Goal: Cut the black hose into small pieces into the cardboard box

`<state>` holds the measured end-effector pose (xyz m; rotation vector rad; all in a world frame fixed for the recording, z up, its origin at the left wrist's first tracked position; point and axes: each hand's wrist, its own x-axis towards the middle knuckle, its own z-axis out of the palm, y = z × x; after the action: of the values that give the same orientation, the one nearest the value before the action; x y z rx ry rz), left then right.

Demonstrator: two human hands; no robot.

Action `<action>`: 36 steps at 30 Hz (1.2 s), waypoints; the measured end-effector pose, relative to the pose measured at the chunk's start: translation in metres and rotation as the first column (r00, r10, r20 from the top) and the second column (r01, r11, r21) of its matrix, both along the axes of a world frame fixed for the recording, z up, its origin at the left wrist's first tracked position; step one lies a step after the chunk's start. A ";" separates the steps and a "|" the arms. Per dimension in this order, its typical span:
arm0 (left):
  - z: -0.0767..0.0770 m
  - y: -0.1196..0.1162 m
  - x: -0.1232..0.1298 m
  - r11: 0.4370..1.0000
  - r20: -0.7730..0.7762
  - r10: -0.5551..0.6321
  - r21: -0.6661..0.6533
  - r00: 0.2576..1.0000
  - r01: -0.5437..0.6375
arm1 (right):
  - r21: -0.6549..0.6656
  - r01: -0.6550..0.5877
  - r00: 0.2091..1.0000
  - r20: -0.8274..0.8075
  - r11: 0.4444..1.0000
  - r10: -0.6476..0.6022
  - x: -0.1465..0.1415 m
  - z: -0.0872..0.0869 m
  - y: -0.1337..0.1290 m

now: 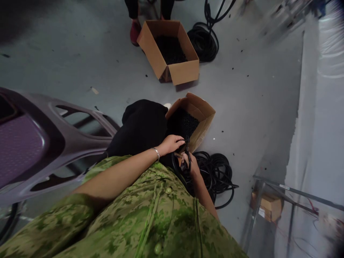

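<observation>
My left hand (172, 144), with a bracelet at the wrist, is closed in a pinch at a thin black piece beside the near rim of a cardboard box (206, 125). Inside that box lies a heap of small black pieces (185, 122). Just below and to the right, my right hand (191, 163) is curled round a black hose (174, 166) that bends up toward the left fingertips. Exactly what sits between the fingers is small and partly hidden. Beside the right forearm, loose coils of black hose (220, 168) lie on the floor.
Ahead stands another open cardboard box (185, 73) of black pieces, with a person's red shoe (135, 33) and a black coil (205, 43) beside it. A purple-grey plastic chair (61, 125) is at left. At right are a metal frame (258, 204) and a small carton (270, 206).
</observation>
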<state>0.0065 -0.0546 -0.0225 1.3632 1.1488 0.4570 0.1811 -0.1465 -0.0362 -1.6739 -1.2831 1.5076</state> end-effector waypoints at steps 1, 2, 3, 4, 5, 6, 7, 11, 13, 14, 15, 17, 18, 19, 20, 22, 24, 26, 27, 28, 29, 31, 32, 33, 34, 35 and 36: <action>0.000 0.000 0.000 1.000 -0.002 -0.008 0.002 1.000 0.008 | 0.007 0.000 1.000 0.015 1.000 0.000 -0.001 0.000 0.000; 0.000 0.000 0.000 1.000 -0.007 -0.015 0.008 1.000 0.015 | 0.011 0.002 1.000 0.030 1.000 -0.002 -0.001 0.000 0.000; 0.000 0.000 0.000 1.000 -0.014 -0.024 0.017 1.000 0.024 | 0.012 0.008 0.999 0.046 1.000 -0.009 -0.002 -0.001 -0.001; 0.000 0.001 -0.001 0.999 -0.022 -0.033 0.027 0.999 0.034 | 0.010 0.015 0.998 0.062 1.000 -0.015 -0.002 -0.001 -0.001; 0.000 0.001 -0.001 0.998 -0.031 -0.039 0.038 0.999 0.041 | 0.008 0.020 0.997 0.079 1.000 -0.020 -0.002 -0.002 -0.002; 0.000 0.001 -0.001 0.998 -0.040 -0.044 0.048 0.998 0.046 | 0.006 0.025 0.995 0.097 1.000 -0.025 -0.003 -0.003 -0.003; 0.001 0.002 -0.001 0.997 -0.049 -0.046 0.055 0.998 0.049 | 0.008 0.030 0.993 0.112 1.000 -0.030 -0.003 -0.004 -0.004; 0.001 0.003 -0.002 0.996 -0.074 -0.050 0.072 0.996 0.055 | 0.022 0.037 0.990 0.134 0.999 -0.040 -0.004 -0.010 -0.009; 0.000 0.003 -0.002 0.995 -0.090 -0.052 0.082 0.995 0.060 | 0.023 0.044 0.989 0.143 0.999 -0.046 -0.005 -0.014 -0.012; 0.000 0.003 -0.002 0.994 -0.102 -0.051 0.088 0.993 0.060 | 0.024 0.047 0.987 0.154 0.999 -0.050 -0.005 -0.016 -0.012; -0.001 0.003 -0.002 0.994 -0.118 -0.048 0.096 0.992 0.060 | 0.027 0.047 0.984 0.170 0.999 -0.051 -0.005 -0.018 -0.013; -0.002 0.003 -0.001 0.991 -0.160 -0.036 0.118 0.986 0.056 | 0.044 0.036 0.975 0.216 0.998 -0.045 -0.005 -0.021 -0.014; -0.002 0.003 -0.001 0.990 -0.184 -0.031 0.129 0.982 0.055 | 0.056 0.027 0.969 0.242 0.998 -0.040 -0.005 -0.022 -0.014; -0.002 0.003 0.000 0.989 -0.207 -0.025 0.137 0.978 0.055 | 0.067 0.019 0.963 0.266 0.998 -0.036 -0.006 -0.023 -0.014; -0.002 0.003 0.000 0.988 -0.227 -0.020 0.143 0.974 0.054 | 0.077 0.010 0.959 0.283 0.997 -0.032 -0.006 -0.023 -0.014; -0.002 0.004 0.000 0.989 -0.256 -0.014 0.139 0.967 0.051 | 0.088 0.003 0.953 0.302 0.996 -0.030 -0.007 -0.024 -0.014; 0.000 0.004 0.001 0.991 -0.273 -0.013 0.122 0.962 0.048 | 0.100 0.005 0.948 0.317 0.995 -0.036 -0.007 -0.026 -0.014; 0.002 0.005 0.001 0.993 -0.290 -0.015 0.104 0.957 0.047 | 0.108 0.015 0.938 0.342 0.994 -0.052 -0.007 -0.029 -0.015; 0.004 0.005 0.001 0.994 -0.299 -0.018 0.096 0.954 0.048 | 0.107 0.022 0.933 0.355 0.994 -0.059 -0.006 -0.030 -0.015; 0.005 0.006 0.001 0.995 -0.307 -0.021 0.090 0.951 0.051 | 0.099 0.026 0.931 0.361 0.995 -0.060 -0.005 -0.032 -0.016; 0.007 0.006 0.001 0.995 -0.314 -0.025 0.084 0.949 0.054 | 0.082 0.028 0.932 0.359 0.996 -0.056 -0.004 -0.033 -0.017; 0.009 0.006 0.001 0.995 -0.316 -0.025 0.082 0.948 0.054 | 0.029 0.037 0.948 0.315 0.999 -0.044 -0.002 -0.035 -0.019; 0.010 0.005 0.000 0.995 -0.307 -0.020 0.086 0.951 0.049 | -0.003 0.043 0.963 0.268 0.999 -0.041 -0.001 -0.034 -0.020; 0.011 0.005 0.000 0.995 -0.293 -0.012 0.092 0.956 0.041 | -0.033 0.050 0.977 0.208 0.998 -0.042 -0.001 -0.033 -0.021; 0.010 0.005 0.000 0.994 -0.272 -0.005 0.099 0.962 0.033 | -0.054 0.057 0.988 0.145 0.997 -0.048 0.000 -0.031 -0.021; 0.010 0.004 0.000 0.994 -0.248 -0.002 0.105 0.969 0.028 | -0.063 0.056 0.995 0.088 0.996 -0.050 0.001 -0.028 -0.021; 0.009 0.003 -0.001 0.994 -0.222 -0.005 0.106 0.975 0.029 | -0.060 0.048 0.998 0.046 0.997 -0.045 0.002 -0.024 -0.021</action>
<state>0.0059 -0.0511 -0.0133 1.5475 1.3083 0.3662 0.1836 -0.1678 -0.0602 -1.7728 -1.2242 1.5038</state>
